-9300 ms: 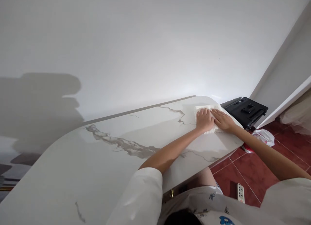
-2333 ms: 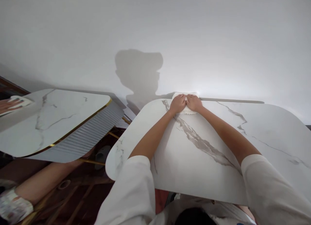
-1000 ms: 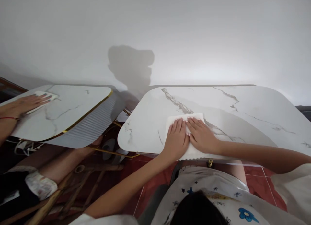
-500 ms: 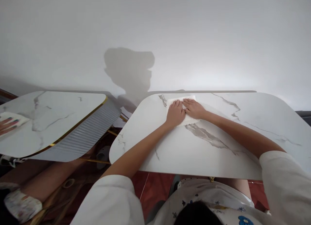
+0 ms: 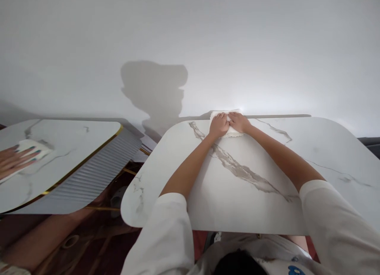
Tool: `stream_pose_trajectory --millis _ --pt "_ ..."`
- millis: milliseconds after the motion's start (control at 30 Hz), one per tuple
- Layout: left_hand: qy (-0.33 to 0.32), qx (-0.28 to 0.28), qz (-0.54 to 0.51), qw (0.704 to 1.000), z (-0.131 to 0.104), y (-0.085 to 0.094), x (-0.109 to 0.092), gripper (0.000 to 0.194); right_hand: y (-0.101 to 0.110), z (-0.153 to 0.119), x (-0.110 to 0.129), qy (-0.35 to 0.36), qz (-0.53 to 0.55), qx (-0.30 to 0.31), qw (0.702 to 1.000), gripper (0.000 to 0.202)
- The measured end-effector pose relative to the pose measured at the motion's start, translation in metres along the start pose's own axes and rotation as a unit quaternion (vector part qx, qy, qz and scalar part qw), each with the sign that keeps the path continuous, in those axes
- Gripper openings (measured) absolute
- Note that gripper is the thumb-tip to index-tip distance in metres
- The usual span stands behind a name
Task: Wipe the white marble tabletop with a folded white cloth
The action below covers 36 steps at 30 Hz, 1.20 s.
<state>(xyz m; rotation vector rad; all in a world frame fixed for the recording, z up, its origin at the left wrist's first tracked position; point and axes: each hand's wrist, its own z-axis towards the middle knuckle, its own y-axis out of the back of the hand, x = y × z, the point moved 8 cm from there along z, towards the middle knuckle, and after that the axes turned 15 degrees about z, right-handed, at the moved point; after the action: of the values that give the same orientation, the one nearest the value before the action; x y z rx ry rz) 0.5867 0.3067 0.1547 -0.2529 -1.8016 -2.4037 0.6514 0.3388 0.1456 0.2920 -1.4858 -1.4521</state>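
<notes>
A white cloth (image 5: 235, 134) lies at the far edge of the white marbled table (image 5: 216, 203), close to the wall. My left hand (image 5: 219, 125) rests on the cloth's left part, palm down, fingers stretched forward. Beside it, my right hand (image 5: 239, 122) presses flat on the right part, its fingers angled left so that the two hands meet. Neither hand is gripping the cloth; both lie on top of it. The cloth's far side reaches past the table edge.
To the left stands a second marbled table (image 5: 74, 136) with a gold rim and ribbed side. Another person's hand (image 5: 19, 161) lies on a white cloth (image 5: 44, 149) there. The wall (image 5: 252, 49) rises behind both tables.
Both my hands and the cloth have moved away from me to the far table edge, uncovering more of the grey vein. The other person's hand and cloth have moved right.
</notes>
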Motion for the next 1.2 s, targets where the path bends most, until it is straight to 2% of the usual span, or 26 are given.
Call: stream_pose_trajectory --millis 167,367,500,633,767,933,1067,1200 --pt "-0.021 0.006 -0.013 1.000 -0.001 0.004 -0.031 0.046 0.013 -0.029 -0.011 -0.026 -0.015 -0.027 0.999 0.052" --pt "-0.057 -0.002 -0.019 0.998 -0.031 0.016 -0.060 0.050 0.019 -0.077 0.003 -0.049 -0.037 -0.034 0.998 0.052" --pt "-0.067 -0.003 -0.028 0.997 -0.068 0.031 -0.071 0.051 0.018 -0.113 0.031 -0.051 -0.049 -0.041 0.997 0.051" --pt "-0.058 0.004 -0.035 0.998 -0.115 0.051 -0.075 0.051 0.013 -0.149 0.069 -0.047 -0.040 -0.050 0.997 0.052" --pt "-0.032 0.042 -0.022 0.998 -0.168 0.071 -0.075 0.052 0.006 -0.182 0.113 -0.011 -0.028 -0.054 0.998 0.052" --pt "-0.014 0.083 0.025 0.996 -0.230 0.096 -0.081 0.053 -0.003 -0.221 0.157 0.046 -0.004 -0.019 0.999 0.053" --pt "-0.017 0.096 0.017 0.995 -0.258 0.110 -0.098 0.055 0.000 -0.249 0.168 0.075 0.041 0.009 0.996 0.053" --pt "-0.035 0.124 -0.028 0.991 -0.259 0.114 -0.123 0.059 0.012 -0.271 0.152 0.074 0.080 0.027 0.994 0.054"
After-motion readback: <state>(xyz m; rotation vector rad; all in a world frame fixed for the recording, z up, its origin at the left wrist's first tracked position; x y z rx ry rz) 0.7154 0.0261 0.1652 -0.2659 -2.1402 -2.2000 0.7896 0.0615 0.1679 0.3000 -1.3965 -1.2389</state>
